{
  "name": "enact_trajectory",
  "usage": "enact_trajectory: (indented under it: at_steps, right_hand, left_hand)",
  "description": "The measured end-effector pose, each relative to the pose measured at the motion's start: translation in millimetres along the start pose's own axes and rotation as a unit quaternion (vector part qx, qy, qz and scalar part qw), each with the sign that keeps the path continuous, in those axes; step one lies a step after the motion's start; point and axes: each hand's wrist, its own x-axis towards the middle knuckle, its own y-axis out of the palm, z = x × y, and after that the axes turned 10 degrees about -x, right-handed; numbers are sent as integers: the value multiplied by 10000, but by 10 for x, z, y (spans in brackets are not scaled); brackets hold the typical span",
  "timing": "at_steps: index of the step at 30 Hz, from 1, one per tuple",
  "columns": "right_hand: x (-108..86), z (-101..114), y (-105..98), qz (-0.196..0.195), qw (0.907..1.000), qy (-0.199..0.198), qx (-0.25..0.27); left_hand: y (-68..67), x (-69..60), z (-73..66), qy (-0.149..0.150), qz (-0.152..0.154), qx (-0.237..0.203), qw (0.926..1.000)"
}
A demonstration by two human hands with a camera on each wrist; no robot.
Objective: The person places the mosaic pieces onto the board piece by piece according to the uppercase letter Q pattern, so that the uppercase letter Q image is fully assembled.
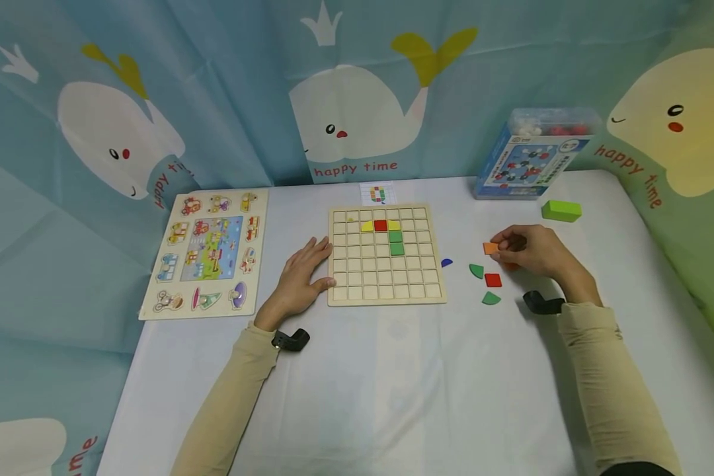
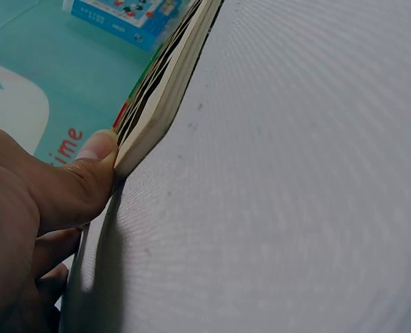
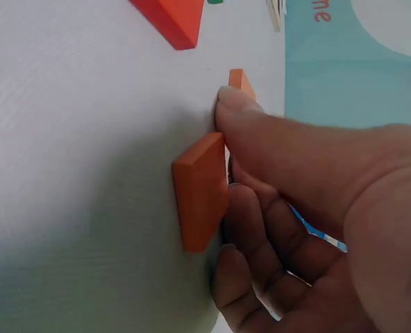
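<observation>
At the left edge of the wooden grid board, my left hand lies with fingers extended; its thumb touches the board's rim in the left wrist view. The board carries a red square, two yellow pieces and two green squares. To the right of it, my right hand pinches an orange tile between thumb and fingertips. A second orange tile is on the table under that hand, mostly hidden in the head view. Close by lie a red tile and two green quarter-circles.
A blue half-round piece lies by the board's right edge. Behind the board is a small pattern card. A picture puzzle occupies the left side. At the back right stand a blue box and a green block.
</observation>
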Motion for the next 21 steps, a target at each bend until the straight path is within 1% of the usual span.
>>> enact_trajectory:
  at_steps: [9,15,17,21]
  right_hand:
    - [13,8,17,60,9999,-127,-76]
    - [15,15,17,98,9998,-129,-103]
    - [12,38,14,64,9998,-170,-90]
    - [20,138,27,-155,9992,-381,9]
  left_hand:
    - [0,6,2,-54,-10,-67,10000]
    - [2,6,9,36,-16,-43,10000]
    - [0,2,2,64,-21,-29,10000]
    - [-6,0,-6,39,-17,-51,10000]
